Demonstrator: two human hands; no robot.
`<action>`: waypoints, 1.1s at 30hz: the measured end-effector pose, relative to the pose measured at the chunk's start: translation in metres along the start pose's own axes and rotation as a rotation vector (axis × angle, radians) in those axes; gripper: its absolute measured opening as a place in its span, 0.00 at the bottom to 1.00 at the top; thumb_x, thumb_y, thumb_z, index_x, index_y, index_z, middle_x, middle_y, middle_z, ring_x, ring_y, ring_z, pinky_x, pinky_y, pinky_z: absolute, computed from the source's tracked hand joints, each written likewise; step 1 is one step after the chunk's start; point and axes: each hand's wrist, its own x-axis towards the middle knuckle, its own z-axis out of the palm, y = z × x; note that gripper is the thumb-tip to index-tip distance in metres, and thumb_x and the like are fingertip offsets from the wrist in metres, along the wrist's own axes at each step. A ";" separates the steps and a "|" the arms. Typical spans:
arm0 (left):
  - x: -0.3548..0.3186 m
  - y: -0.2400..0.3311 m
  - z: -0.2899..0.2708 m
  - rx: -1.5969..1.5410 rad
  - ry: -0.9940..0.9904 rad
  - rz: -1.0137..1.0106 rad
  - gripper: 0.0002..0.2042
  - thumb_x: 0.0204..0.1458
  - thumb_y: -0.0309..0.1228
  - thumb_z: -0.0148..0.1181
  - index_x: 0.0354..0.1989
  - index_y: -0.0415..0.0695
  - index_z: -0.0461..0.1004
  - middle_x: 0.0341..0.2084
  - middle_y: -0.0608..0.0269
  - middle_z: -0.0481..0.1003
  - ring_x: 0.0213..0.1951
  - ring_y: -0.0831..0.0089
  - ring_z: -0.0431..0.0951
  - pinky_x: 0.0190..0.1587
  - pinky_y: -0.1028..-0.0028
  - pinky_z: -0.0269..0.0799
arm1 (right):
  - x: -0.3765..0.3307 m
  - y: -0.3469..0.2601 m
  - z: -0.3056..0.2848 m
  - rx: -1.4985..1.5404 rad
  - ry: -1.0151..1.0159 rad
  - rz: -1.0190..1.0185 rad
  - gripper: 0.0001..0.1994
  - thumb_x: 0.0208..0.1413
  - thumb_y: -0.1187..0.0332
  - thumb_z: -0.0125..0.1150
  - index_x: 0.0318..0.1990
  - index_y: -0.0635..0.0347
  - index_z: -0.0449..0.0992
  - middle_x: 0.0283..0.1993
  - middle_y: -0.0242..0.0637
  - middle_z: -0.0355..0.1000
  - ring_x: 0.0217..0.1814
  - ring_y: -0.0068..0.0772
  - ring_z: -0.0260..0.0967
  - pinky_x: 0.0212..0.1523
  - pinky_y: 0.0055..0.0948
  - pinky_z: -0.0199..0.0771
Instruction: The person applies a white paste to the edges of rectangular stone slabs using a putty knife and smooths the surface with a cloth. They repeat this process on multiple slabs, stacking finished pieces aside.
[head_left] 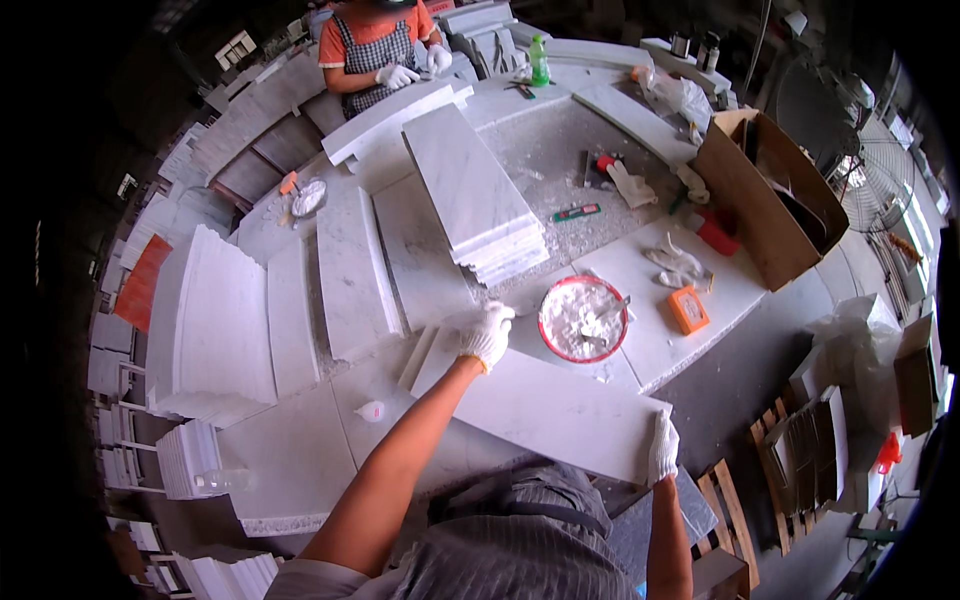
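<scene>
Marble slab [545, 410], long, white and flat, lies across the near edge of the worktable [300, 450], held at both ends by the person's gloved hands. Left hand [486, 333] closes over the slab's far left corner, fingers curled down on its top edge; right hand [662, 448] clamps the near right corner, thumb on top. The slab's long axis runs on a slant from upper left to lower right, so the left hand sits farther from the body and the right hand closer in. Just beyond the slab, touching distance from the left hand, stands a red-rimmed bowl of white paste [583, 318] with a tool resting in it. An orange block [688, 309] lies to its right. Farther out, a tilted stack of marble tiles [478, 200] rests mid-table, and another person in an orange shirt [378, 50] works at the far side.
</scene>
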 end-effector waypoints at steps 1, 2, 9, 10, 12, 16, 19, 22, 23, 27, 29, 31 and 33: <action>-0.003 -0.004 -0.001 0.009 -0.027 -0.019 0.07 0.54 0.31 0.61 0.41 0.48 0.77 0.46 0.53 0.77 0.48 0.53 0.77 0.49 0.57 0.73 | 0.001 0.001 0.001 -0.007 -0.001 -0.007 0.29 0.69 0.47 0.48 0.52 0.71 0.76 0.44 0.35 0.76 0.46 0.27 0.66 0.51 0.32 0.68; -0.001 0.008 -0.005 0.013 0.026 0.018 0.09 0.55 0.32 0.61 0.43 0.47 0.77 0.48 0.53 0.76 0.49 0.52 0.77 0.51 0.57 0.72 | -0.001 0.000 0.000 -0.012 0.017 -0.009 0.29 0.69 0.47 0.48 0.52 0.70 0.76 0.44 0.35 0.76 0.46 0.27 0.66 0.50 0.32 0.69; -0.038 0.055 -0.039 0.340 0.219 0.078 0.23 0.57 0.40 0.60 0.60 0.46 0.69 0.60 0.53 0.69 0.62 0.53 0.68 0.63 0.54 0.61 | -0.001 0.001 -0.003 -0.053 0.039 -0.003 0.29 0.70 0.45 0.46 0.48 0.68 0.77 0.40 0.31 0.75 0.43 0.25 0.65 0.47 0.33 0.69; -0.046 0.065 -0.040 0.401 0.194 0.076 0.25 0.58 0.42 0.59 0.63 0.47 0.68 0.62 0.53 0.68 0.64 0.53 0.66 0.66 0.53 0.58 | -0.003 0.008 -0.006 -0.060 0.053 0.002 0.29 0.69 0.45 0.46 0.49 0.68 0.77 0.40 0.31 0.74 0.43 0.25 0.65 0.47 0.33 0.69; -0.066 0.070 -0.039 0.406 0.072 0.131 0.28 0.59 0.46 0.56 0.66 0.48 0.66 0.65 0.54 0.64 0.67 0.55 0.62 0.69 0.52 0.52 | 0.002 0.022 -0.010 -0.080 0.053 0.003 0.30 0.69 0.44 0.46 0.49 0.68 0.77 0.40 0.31 0.74 0.43 0.25 0.64 0.47 0.32 0.68; -0.095 0.100 -0.046 0.372 -0.124 0.193 0.31 0.61 0.52 0.51 0.69 0.48 0.63 0.69 0.54 0.60 0.71 0.57 0.57 0.72 0.52 0.45 | 0.005 0.015 -0.007 -0.026 -0.004 -0.011 0.31 0.68 0.41 0.46 0.50 0.65 0.77 0.40 0.31 0.75 0.41 0.25 0.66 0.45 0.31 0.70; -0.123 0.116 -0.028 0.531 -0.387 0.280 0.35 0.65 0.59 0.35 0.76 0.53 0.48 0.76 0.57 0.46 0.76 0.61 0.44 0.76 0.53 0.34 | 0.008 0.017 -0.006 -0.026 -0.022 -0.015 0.30 0.68 0.41 0.46 0.50 0.64 0.78 0.40 0.32 0.75 0.40 0.26 0.68 0.43 0.32 0.72; -0.127 0.164 -0.028 0.537 -0.720 0.367 0.38 0.63 0.62 0.35 0.77 0.55 0.43 0.77 0.59 0.41 0.77 0.65 0.40 0.76 0.52 0.28 | 0.006 0.017 -0.002 -0.018 -0.010 -0.041 0.30 0.68 0.42 0.46 0.49 0.64 0.78 0.41 0.32 0.76 0.41 0.25 0.68 0.44 0.31 0.71; -0.124 0.176 -0.023 0.502 -0.801 0.433 0.39 0.62 0.62 0.39 0.77 0.55 0.45 0.77 0.60 0.43 0.77 0.65 0.41 0.76 0.53 0.31 | 0.007 0.018 -0.002 -0.004 -0.007 -0.037 0.30 0.68 0.42 0.46 0.50 0.64 0.78 0.41 0.32 0.76 0.42 0.25 0.68 0.45 0.30 0.71; -0.129 0.205 0.000 0.299 -0.729 0.705 0.41 0.57 0.61 0.48 0.75 0.53 0.50 0.76 0.58 0.47 0.76 0.63 0.45 0.76 0.54 0.36 | 0.002 0.002 0.002 0.080 0.032 -0.075 0.30 0.70 0.45 0.45 0.53 0.70 0.76 0.46 0.37 0.77 0.47 0.29 0.69 0.51 0.33 0.70; -0.147 0.216 0.020 0.152 -0.718 0.824 0.41 0.55 0.61 0.51 0.75 0.54 0.52 0.75 0.56 0.50 0.76 0.60 0.46 0.76 0.52 0.38 | -0.001 0.001 0.000 0.172 -0.012 -0.052 0.29 0.70 0.47 0.45 0.52 0.69 0.77 0.44 0.31 0.76 0.44 0.24 0.67 0.46 0.29 0.69; -0.162 0.222 0.033 0.093 -0.785 0.916 0.37 0.55 0.56 0.56 0.72 0.55 0.58 0.74 0.56 0.52 0.75 0.59 0.47 0.75 0.47 0.36 | 0.005 0.011 0.003 0.173 0.007 0.033 0.28 0.71 0.46 0.45 0.49 0.66 0.78 0.40 0.27 0.74 0.41 0.20 0.64 0.43 0.28 0.68; -0.146 0.242 0.009 -0.002 -0.981 0.836 0.32 0.56 0.52 0.58 0.69 0.56 0.64 0.72 0.55 0.56 0.74 0.57 0.50 0.73 0.42 0.37 | -0.003 -0.010 0.005 0.102 0.064 0.039 0.29 0.71 0.46 0.44 0.49 0.68 0.77 0.41 0.30 0.75 0.41 0.23 0.65 0.44 0.30 0.69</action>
